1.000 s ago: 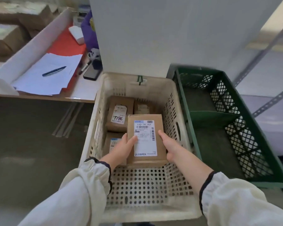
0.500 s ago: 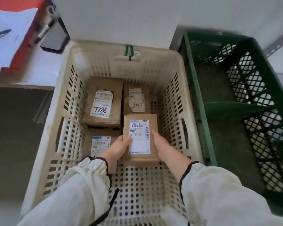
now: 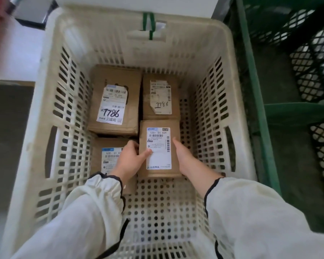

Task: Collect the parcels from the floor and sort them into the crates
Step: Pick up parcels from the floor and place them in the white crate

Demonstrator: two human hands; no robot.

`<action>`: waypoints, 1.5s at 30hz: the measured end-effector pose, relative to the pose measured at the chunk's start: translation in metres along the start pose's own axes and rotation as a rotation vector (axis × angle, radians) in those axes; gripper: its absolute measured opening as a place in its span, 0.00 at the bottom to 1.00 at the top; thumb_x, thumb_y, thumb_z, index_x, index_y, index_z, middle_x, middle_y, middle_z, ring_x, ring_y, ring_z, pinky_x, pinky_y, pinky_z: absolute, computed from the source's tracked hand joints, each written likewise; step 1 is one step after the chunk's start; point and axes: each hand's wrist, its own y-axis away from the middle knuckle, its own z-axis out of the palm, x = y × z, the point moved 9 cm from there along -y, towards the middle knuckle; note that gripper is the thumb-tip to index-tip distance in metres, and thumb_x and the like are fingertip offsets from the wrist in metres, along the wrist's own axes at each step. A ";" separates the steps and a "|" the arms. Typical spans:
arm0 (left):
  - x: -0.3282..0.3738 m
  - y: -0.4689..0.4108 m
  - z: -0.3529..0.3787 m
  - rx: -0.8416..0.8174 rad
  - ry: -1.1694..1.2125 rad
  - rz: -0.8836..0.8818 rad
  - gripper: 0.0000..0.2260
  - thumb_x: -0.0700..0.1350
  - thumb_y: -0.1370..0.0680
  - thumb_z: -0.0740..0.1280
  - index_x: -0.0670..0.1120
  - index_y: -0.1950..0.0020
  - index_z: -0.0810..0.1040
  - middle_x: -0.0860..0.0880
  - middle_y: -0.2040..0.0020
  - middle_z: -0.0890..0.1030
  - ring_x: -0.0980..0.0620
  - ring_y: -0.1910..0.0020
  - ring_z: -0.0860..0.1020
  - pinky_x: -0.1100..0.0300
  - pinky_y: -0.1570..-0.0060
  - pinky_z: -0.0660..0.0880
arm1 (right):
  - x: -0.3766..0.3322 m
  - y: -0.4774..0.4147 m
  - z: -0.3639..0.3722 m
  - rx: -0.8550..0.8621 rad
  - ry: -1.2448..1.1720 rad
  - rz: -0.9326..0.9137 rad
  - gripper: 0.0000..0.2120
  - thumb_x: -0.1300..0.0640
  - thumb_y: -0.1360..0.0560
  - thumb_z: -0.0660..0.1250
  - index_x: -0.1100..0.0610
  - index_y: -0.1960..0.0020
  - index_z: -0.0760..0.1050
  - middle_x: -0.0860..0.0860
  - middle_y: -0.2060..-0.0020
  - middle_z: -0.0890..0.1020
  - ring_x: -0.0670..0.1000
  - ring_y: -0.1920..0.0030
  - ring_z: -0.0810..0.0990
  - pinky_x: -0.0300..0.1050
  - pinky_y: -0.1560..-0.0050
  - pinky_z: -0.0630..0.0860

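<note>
Both hands are deep in the white crate (image 3: pixel 120 47), holding one parcel (image 3: pixel 159 126) label up. The left hand (image 3: pixel 128 161) grips its left edge: the thumb lies across the label and the fingers curl down the side. The right hand (image 3: pixel 183 157) grips the right edge with the thumb on the top face; its fingers run out of sight down the side, so how far they curl cannot be told.

The parcel is level, in the middle of the crate towards the right wall. Its far edge meets the near edge of the far-right parcel (image 3: pixel 161 96). The far-left parcel (image 3: pixel 114 101) stands beside that one, and the near-left parcel (image 3: pixel 108 156) lies partly under the left hand. Whether the held parcel already rests on the crate floor cannot be told. The green crate (image 3: pixel 251 90) stands just beside the right wall, with no parcels showing in it.

The step looks like setting down, nearly finished. To do it well, keep the parcel flat and square to its neighbours so the four make a tidy block. The left fingers sit in the tight gap against the near-left parcel, so slip them up and out first while the right hand steadies. Then nudge the parcel left to close the gap and let go.
</note>
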 end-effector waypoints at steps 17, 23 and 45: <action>-0.007 -0.004 -0.011 -0.013 -0.078 -0.038 0.32 0.63 0.28 0.67 0.45 0.31 0.66 0.46 0.37 0.76 0.46 0.42 0.76 0.48 0.44 0.74 | -0.029 0.011 -0.017 0.213 0.255 -0.151 0.33 0.39 0.23 0.58 0.52 0.24 0.54 0.54 0.26 0.61 0.58 0.28 0.62 0.56 0.29 0.61; 0.030 0.032 -0.062 -0.030 -0.274 0.039 0.24 0.56 0.19 0.56 0.43 0.29 0.64 0.43 0.33 0.73 0.45 0.37 0.73 0.52 0.41 0.71 | -0.107 0.107 -0.018 0.200 0.624 -0.602 0.31 0.46 0.23 0.61 0.49 0.24 0.53 0.50 0.27 0.63 0.52 0.31 0.66 0.42 0.37 0.65; 0.015 0.331 -0.282 0.572 -0.053 0.019 0.21 0.51 0.21 0.60 0.51 0.28 0.66 0.49 0.42 0.78 0.50 0.46 0.77 0.61 0.49 0.71 | -0.084 0.387 0.137 -0.106 1.616 -1.217 0.25 0.50 0.23 0.60 0.51 0.27 0.62 0.52 0.28 0.65 0.52 0.30 0.66 0.46 0.33 0.66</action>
